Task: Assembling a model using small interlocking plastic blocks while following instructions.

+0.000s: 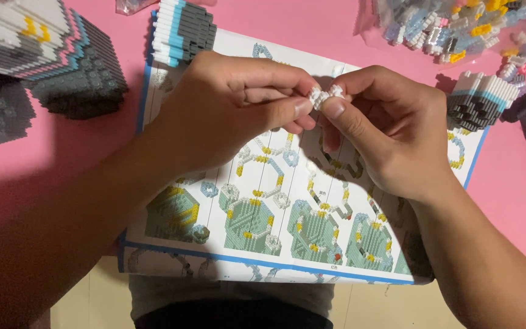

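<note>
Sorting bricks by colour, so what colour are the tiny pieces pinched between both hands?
White, best seen in the head view: the tiny pieces.

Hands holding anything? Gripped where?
Yes. Both hands pinch one small white brick cluster: the left hand at its left end, the right hand at its right end, between thumb and fingers, above the instruction sheet.

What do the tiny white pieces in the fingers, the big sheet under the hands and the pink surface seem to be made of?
White pieces: likely hard plastic, studded and slightly glossy, pinched between left hand and right hand.
Instruction sheet: printed paper, thin, flat, with coloured diagrams.
Pink surface: smooth and matte; whether mat, paper or painted top cannot be told.
</note>
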